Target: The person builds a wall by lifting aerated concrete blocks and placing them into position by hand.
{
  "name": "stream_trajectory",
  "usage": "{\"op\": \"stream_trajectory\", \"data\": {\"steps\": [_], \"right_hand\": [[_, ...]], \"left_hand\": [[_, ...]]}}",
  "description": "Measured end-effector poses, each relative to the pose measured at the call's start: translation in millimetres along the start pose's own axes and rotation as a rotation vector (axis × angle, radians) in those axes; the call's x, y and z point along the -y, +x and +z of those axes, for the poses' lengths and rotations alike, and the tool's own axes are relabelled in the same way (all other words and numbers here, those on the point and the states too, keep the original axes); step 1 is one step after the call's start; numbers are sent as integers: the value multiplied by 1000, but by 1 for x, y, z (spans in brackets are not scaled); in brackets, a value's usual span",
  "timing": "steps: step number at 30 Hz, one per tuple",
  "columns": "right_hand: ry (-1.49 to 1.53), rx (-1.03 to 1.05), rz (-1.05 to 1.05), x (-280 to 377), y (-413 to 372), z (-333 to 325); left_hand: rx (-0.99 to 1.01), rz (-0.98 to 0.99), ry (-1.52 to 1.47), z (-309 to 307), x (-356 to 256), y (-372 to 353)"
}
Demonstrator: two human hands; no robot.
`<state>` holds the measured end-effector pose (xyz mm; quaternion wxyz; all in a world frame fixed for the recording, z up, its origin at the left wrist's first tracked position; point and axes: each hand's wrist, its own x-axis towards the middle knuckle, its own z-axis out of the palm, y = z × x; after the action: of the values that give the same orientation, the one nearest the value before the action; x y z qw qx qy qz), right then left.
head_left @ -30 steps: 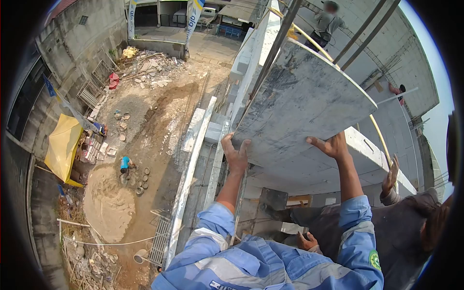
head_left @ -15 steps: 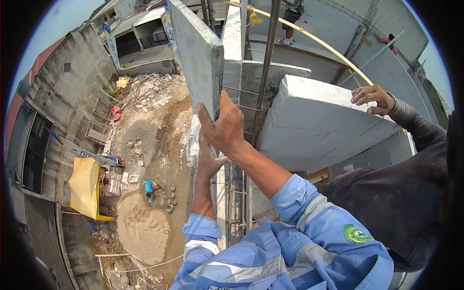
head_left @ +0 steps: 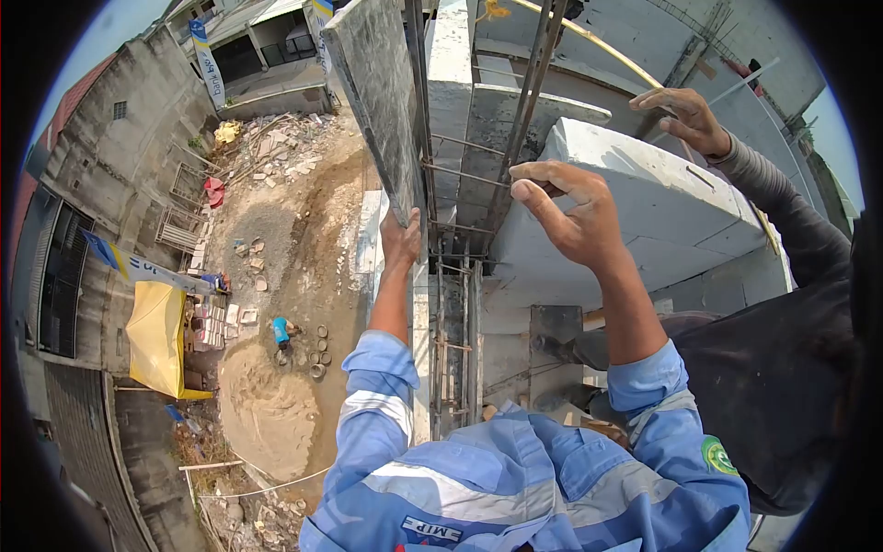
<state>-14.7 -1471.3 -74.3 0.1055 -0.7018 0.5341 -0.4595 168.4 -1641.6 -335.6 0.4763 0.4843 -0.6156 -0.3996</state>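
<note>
A flat grey board, smeared with cement, stands upright on edge beside the vertical rebar of a column. My left hand grips its lower near corner, with the fingers partly hidden. My right hand is raised off the board, thumb and fingers apart and holding nothing. It hovers between the steel rebar and the white block wall. Below my hands, the rebar cage runs down between the wall edges.
A co-worker's hand hovers over the block wall at right. Far below on the left lie a sand pile, a yellow canopy and a person in blue. A yellow pole slants across the upper right.
My right hand has let go of the board and moved right, opening. The board has turned and shifted slightly, with my left hand still on it. The co-worker's hand has lifted off the block wall.
</note>
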Motion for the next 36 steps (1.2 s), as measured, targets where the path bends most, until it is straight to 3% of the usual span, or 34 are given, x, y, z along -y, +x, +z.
{"op": "stream_trajectory", "data": {"steps": [5, 7, 9, 11, 14, 17, 23, 29, 36], "right_hand": [[-196, -309, 98, -36, -28, -34], [-235, -375, 116, -49, -30, -44], [-361, -516, 131, -63, -30, -53], [-481, -539, 146, -83, -26, -62], [-629, -538, 167, -109, -18, -71], [-722, -492, 197, -121, -19, -66], [-905, -462, 253, -143, -22, -51], [-947, -498, 240, -141, -20, -44], [-920, -524, 215, -139, -21, -43]], "left_hand": [[-66, 35, 198, 20, 14, -10], [8, 43, -148, 14, 13, -12], [114, -27, -287, 0, 6, -12], [262, -115, -24, -13, 4, -6], [393, -157, 45, -25, -32, -8], [375, -197, -168, -10, 22, -2], [536, -127, -27, -9, 26, 2], [389, -2, -58, -5, 16, -9], [431, -98, -46, -8, 24, -4]]}}
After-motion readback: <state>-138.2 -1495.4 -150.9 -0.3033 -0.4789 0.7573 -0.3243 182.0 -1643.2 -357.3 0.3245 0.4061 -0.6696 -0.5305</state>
